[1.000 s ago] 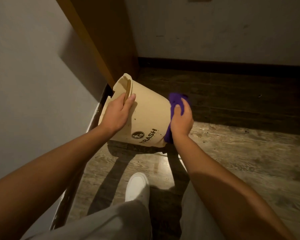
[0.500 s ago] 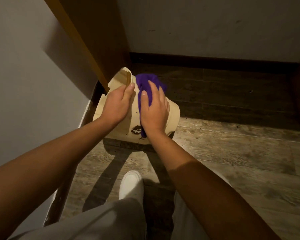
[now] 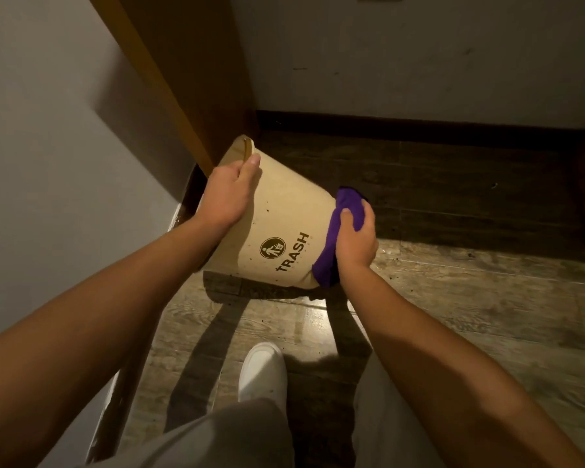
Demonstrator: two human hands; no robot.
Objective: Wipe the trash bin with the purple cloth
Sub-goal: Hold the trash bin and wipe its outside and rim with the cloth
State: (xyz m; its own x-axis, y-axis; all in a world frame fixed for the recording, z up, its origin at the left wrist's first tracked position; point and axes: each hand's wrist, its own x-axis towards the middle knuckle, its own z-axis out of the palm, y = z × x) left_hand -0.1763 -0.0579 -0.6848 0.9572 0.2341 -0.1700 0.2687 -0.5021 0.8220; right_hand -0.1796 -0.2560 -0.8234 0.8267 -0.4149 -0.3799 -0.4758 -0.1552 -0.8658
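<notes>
A beige trash bin (image 3: 281, 217) with a dark "TRASH" logo is tipped on its side above the wooden floor, rim toward the upper left. My left hand (image 3: 225, 194) grips the bin at its rim, thumb on the outer wall. My right hand (image 3: 355, 241) presses a purple cloth (image 3: 331, 251) against the bin's narrow bottom end at the right. The cloth wraps over that edge and hangs down below my palm. The bin's inside is hidden.
A wooden door frame (image 3: 169, 79) and a grey wall (image 3: 48, 146) stand close on the left. A white wall with a dark baseboard (image 3: 419, 125) closes the back. My white shoe (image 3: 262, 373) and light trousers fill the bottom; open floor lies to the right.
My right hand slid the purple cloth from the bin's side near the rim down to its bottom end on the right. The left hand kept its grip on the rim.
</notes>
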